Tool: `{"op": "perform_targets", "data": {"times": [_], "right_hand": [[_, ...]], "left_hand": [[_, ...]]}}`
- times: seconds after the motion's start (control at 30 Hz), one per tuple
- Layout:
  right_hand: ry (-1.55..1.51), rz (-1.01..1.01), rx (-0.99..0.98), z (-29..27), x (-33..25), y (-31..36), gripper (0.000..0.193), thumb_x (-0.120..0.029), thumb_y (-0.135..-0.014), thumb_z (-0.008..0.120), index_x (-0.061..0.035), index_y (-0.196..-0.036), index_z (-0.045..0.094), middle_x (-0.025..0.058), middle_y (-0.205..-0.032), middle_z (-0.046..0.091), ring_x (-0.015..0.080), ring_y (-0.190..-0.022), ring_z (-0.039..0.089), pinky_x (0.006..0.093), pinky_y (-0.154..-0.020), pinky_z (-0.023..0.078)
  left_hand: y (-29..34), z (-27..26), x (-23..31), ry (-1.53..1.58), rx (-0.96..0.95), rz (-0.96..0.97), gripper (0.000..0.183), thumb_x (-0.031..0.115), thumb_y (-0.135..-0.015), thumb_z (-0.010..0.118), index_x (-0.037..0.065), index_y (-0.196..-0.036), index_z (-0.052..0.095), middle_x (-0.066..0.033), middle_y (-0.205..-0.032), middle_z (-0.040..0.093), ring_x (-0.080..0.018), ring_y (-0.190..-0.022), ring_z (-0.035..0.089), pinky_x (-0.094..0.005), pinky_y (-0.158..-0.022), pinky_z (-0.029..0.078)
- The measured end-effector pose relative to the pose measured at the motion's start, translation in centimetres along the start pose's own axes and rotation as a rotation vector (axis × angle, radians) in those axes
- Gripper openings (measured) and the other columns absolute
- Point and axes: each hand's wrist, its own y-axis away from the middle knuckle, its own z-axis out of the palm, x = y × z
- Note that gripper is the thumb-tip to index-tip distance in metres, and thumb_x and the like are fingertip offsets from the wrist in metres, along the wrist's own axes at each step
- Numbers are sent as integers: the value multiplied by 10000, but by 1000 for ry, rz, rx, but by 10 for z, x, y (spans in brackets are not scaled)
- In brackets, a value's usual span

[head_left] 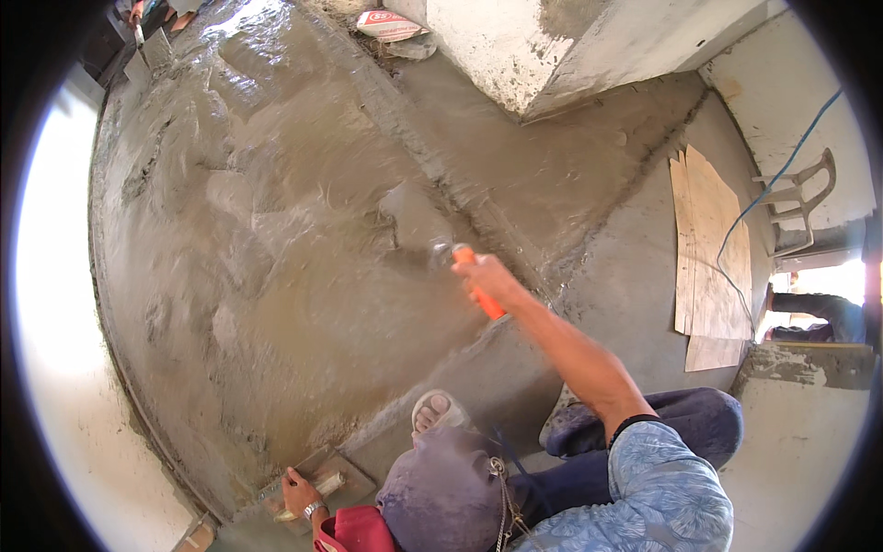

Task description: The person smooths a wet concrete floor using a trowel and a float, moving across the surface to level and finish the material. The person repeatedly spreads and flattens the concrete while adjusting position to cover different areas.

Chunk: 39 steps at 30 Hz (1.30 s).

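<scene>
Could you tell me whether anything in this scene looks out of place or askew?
A white plastic chair lies tipped against the wall at the right, and loose plywood sheets lie unevenly stacked on the floor. The wet cement is rough and unlevelled.

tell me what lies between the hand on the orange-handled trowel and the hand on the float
In the head view, wet grey cement between the right hand and left hand, plus a sandalled foot.

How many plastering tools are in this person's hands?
2: an orange-handled trowel in the right hand over the wet cement, and a float under the left hand at the lower edge.
</scene>
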Motion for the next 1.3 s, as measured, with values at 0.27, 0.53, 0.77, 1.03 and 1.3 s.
{"op": "perform_targets", "data": {"times": [0.27,0.53,0.77,1.03,1.3], "right_hand": [[-844,36,29,-97,-21,-12,234,-289,-801,606,-118,-825,450,6,-620,447,98,-448,426,263,-416,376],[-808,-79,12,-46,-103,-72,228,-308,-857,542,-112,-891,430,43,-654,453,141,-526,454,286,-458,394],[-581,-184,-31,-35,-180,-142,208,-256,-864,540,-117,-844,387,59,-645,460,141,-500,452,286,-446,403],[-831,-103,-13,-34,-217,-267,249,-321,-893,546,-110,-862,416,68,-658,478,188,-518,489,365,-455,431],[-953,60,78,-48,-178,-292,304,-377,-891,565,-106,-873,428,55,-643,462,204,-482,475,360,-440,414]], "left_hand": [[-4,3,-4,-55,69,8,462,494,-889,453,67,-806,611,-148,-748,656,-381,-698,614,-493,-597,439],[-6,13,-4,-48,22,13,504,509,-889,440,48,-802,624,-156,-750,657,-382,-691,615,-490,-607,441],[-37,25,-32,54,-12,70,431,443,-890,507,29,-815,601,-159,-783,640,-343,-716,598,-432,-639,445],[27,-45,49,355,-7,278,320,274,-875,606,2,-726,524,-74,-597,503,-162,-554,500,-316,-535,388],[140,-127,138,318,-202,374,168,164,-846,636,5,-812,593,-78,-667,619,-137,-548,560,-276,-573,455]]}}
